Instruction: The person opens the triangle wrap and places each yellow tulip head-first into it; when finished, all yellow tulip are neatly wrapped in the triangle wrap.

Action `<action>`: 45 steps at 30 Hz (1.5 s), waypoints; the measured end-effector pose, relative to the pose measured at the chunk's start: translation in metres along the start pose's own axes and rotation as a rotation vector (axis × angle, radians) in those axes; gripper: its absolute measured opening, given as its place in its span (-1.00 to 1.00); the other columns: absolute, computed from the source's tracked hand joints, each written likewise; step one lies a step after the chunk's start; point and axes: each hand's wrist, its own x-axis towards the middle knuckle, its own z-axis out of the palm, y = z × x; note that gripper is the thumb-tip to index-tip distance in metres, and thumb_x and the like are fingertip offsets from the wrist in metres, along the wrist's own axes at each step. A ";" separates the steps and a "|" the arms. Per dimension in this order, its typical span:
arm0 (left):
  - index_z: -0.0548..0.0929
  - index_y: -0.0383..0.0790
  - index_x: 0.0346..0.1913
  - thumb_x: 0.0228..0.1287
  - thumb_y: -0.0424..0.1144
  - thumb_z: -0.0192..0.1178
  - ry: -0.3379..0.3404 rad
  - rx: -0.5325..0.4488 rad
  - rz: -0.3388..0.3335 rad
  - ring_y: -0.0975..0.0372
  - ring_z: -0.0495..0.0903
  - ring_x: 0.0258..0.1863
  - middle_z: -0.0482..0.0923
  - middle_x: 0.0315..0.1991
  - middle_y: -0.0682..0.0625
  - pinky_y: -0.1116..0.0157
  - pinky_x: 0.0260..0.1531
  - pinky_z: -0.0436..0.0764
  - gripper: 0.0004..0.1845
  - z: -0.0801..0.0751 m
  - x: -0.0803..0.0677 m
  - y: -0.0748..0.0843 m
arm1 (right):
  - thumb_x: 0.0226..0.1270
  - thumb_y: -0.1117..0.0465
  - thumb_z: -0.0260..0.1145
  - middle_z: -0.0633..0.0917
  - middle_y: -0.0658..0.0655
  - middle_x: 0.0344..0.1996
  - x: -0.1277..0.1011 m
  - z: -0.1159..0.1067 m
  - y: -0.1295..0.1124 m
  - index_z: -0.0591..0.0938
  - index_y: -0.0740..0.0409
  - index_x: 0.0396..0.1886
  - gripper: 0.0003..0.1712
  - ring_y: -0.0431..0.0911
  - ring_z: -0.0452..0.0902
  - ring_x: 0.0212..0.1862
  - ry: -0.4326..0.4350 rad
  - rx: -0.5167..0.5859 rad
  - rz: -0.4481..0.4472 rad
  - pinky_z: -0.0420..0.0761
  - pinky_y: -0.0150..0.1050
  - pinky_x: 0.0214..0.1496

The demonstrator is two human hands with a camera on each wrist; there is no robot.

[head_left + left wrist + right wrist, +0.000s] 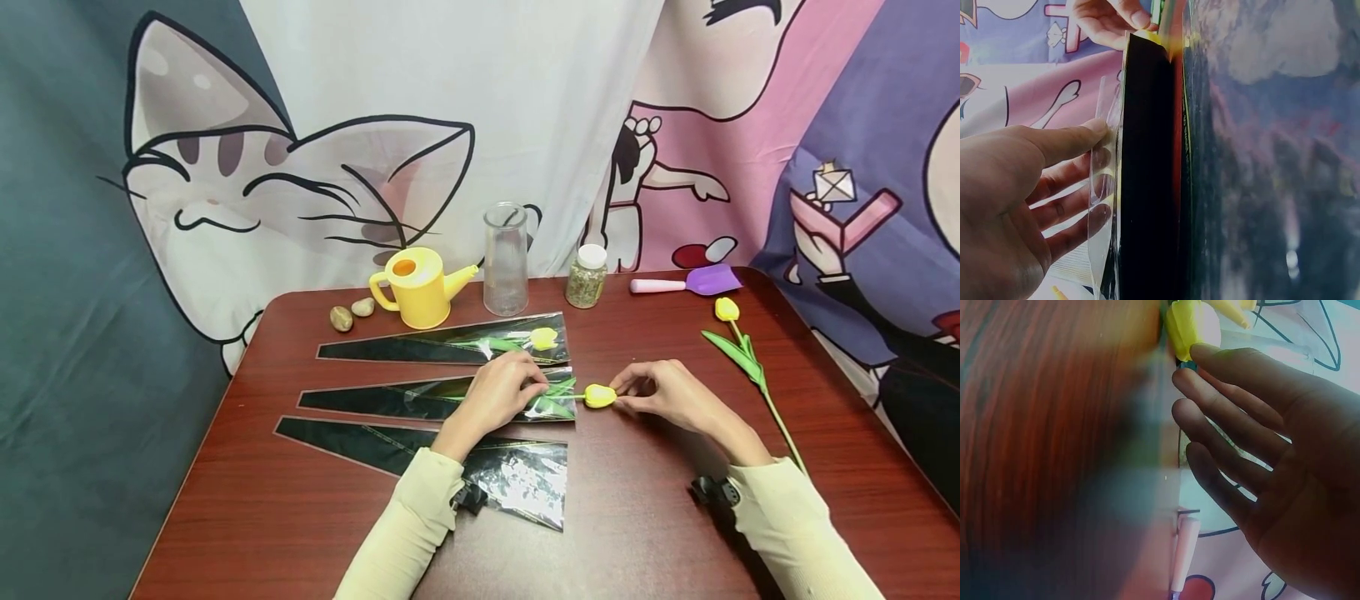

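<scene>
A yellow tulip (599,396) lies with its stem inside the middle cellophane sleeve (420,400), its bud just outside the mouth. My left hand (536,385) rests at that mouth. In the left wrist view the left hand (1094,140) pinches the clear film (1102,187) away from the black backing (1147,175). My right hand (621,393) holds the bud at its fingertips. In the right wrist view the right hand's (1197,359) index tip touches the yellow bud (1185,328); the thumb is hidden.
A far sleeve (420,346) holds a tulip; a near sleeve (517,483) lies under my left forearm. A loose tulip (738,350) lies at right. Along the back stand a watering can (420,287), glass vase (505,258), jar (586,277), purple scoop (690,282) and pebbles (351,313).
</scene>
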 end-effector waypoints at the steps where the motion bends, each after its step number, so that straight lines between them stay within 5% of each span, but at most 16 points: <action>1: 0.80 0.05 -0.27 0.26 -0.08 0.36 0.001 0.000 0.001 0.34 0.53 -0.23 0.56 -0.29 0.22 0.36 -0.21 0.53 -0.92 0.000 0.000 0.000 | 0.10 0.28 0.53 0.67 -0.17 -0.48 0.001 0.001 -0.001 0.74 -0.01 -0.29 -0.81 -0.24 0.57 -0.43 0.003 0.002 -0.006 0.54 -0.35 -0.38; 45: 0.80 0.04 -0.26 0.25 -0.07 0.36 0.053 -0.033 0.008 0.36 0.50 -0.28 0.53 -0.35 0.20 0.39 -0.29 0.49 -0.90 -0.003 0.003 0.003 | 0.15 0.21 0.51 0.69 -0.20 -0.49 0.029 0.024 -0.024 0.76 -0.04 -0.28 -0.86 -0.25 0.60 -0.41 0.043 0.085 -0.024 0.55 -0.30 -0.35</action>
